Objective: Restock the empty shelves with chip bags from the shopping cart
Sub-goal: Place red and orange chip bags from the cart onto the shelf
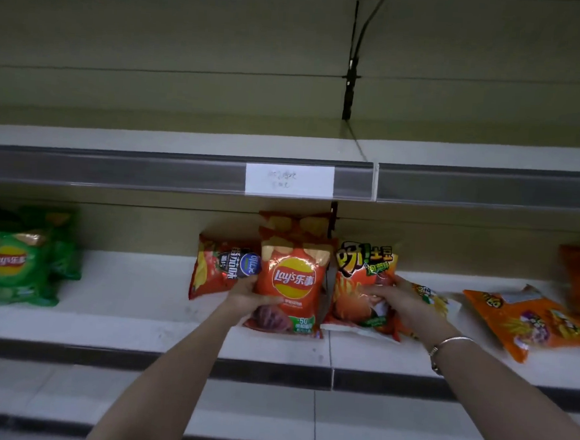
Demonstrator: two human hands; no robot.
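**Middle shelf: one bag in each hand**

Dim store aisle, beige back panel. White metal shelf board (139,298) below a grey price rail bearing a white paper label (289,180). At centre of the board: red-orange Lay's chip bag (293,282), upright, gripped at its lower left edge by the left hand (245,295), thumb across the front, fingers hidden behind. Touching its right side: orange potato-stick bag with green lettering (359,283), held by the right hand (403,303), fingers curled over the front, thumb at the upper edge. Green Lay's bags (11,265) well apart at left; flat orange bags (528,319) at right.
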